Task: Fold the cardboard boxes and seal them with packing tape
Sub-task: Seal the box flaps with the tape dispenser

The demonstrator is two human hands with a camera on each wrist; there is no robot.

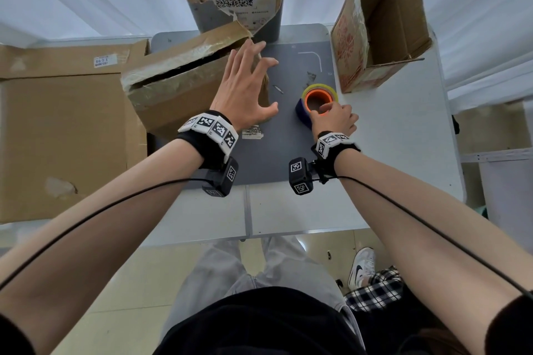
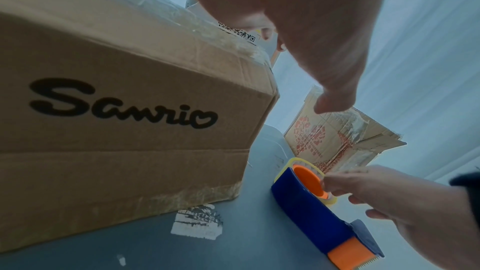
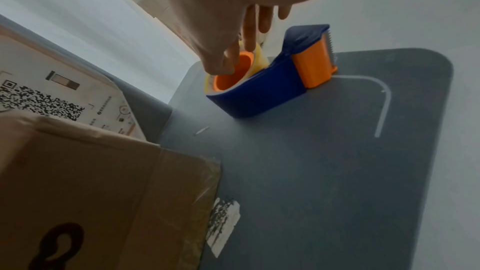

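left hand (image 1: pixel 243 89) spread, flat over box (image 1: pixel 178 86) | right hand (image 1: pixel 334 118) pinches tape dispenser (image 2: pixel 311 200) core, right of box | risk: thin pinch slips, flaps spring open

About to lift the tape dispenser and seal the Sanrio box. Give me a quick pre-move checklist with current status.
1. Right hand grips tape dispenser, thumb in the orange core: ok.
2. Dispenser's toothed blade faces away from the fingers: ok.
3. Left hand steadies the Sanrio box: not ok, spread open above it.
4. Box top flaps shut: not ok, a dark gap shows.
5. Free tape end ready at the blade: cannot tell.
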